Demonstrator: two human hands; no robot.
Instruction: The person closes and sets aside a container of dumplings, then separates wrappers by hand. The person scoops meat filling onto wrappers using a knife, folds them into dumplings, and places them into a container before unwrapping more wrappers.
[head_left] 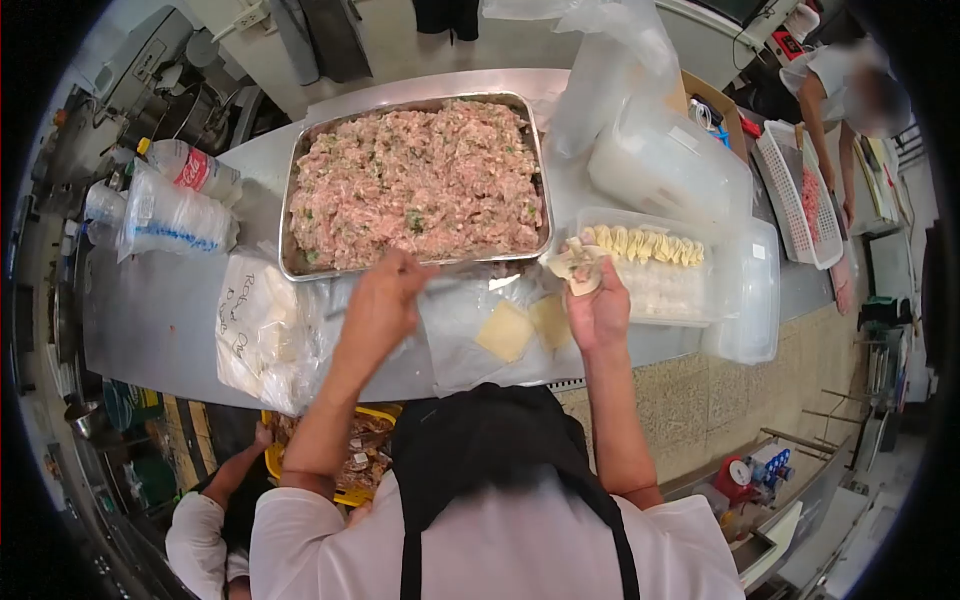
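Observation:
My right hand [600, 308] holds a pale dumpling wrapper [580, 262] with some filling on it, beside the clear container's left end. Closed fingers show on my left hand [388, 298], blurred at the near edge of the metal tray [420, 262]; a thin blurred tool seems to run rightward from them. Minced meat [415, 180] flecked with green fills the tray. Two square wrappers, one [505, 332] overlapped by another [549, 322], lie on plastic sheeting between my hands. A row of pleated dumplings [645, 246] sits in the clear plastic container [655, 318].
Left on the table are a marked bag of wrappers [255, 330], a bag of plastic cups [170, 215] and a cola bottle [200, 170]. Stacked plastic boxes [670, 165] and a lid [750, 290] stand right. Another person's hand [262, 436] is at a yellow crate [350, 495]; a co-worker [840, 85] stands far right.

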